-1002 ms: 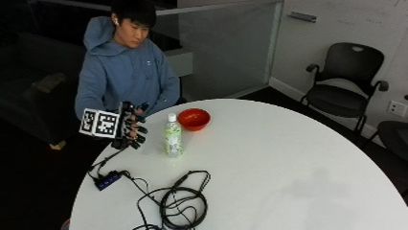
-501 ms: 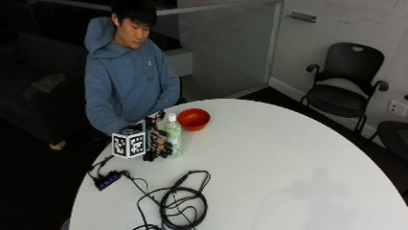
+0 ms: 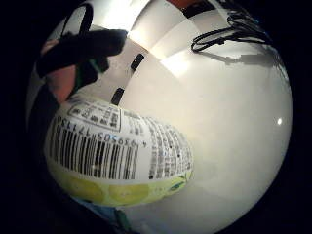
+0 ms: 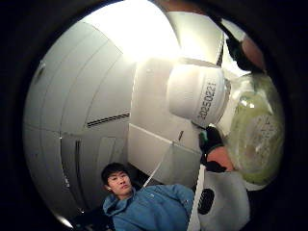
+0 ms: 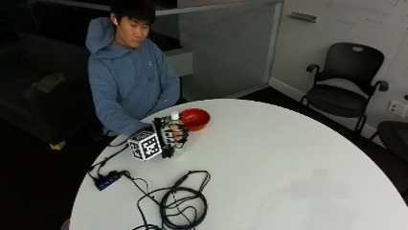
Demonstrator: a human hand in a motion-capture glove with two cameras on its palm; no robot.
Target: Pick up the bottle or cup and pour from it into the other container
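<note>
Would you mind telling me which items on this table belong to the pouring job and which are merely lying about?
For the job:
- bottle, white cap on, standing on the table
- red bowl beside it
- right hand, its fingers curled round the bottle

Lying about:
- coiled black cable
- small black hub near the table's edge
- black office chair

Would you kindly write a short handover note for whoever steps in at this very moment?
Hands: the gloved right hand has its fingers curled round the bottle; I cannot see the other hand.
Things: the bottle stands upright on the white table with its white cap on, just beside the red bowl. A coil of black cable lies nearer the table's front edge.
Done: the bottle is gripped.
Left: it is not visibly lifted yet; the cap looks closed, so it probably needs opening before lifting, tilting over the bowl and pouring.
</note>
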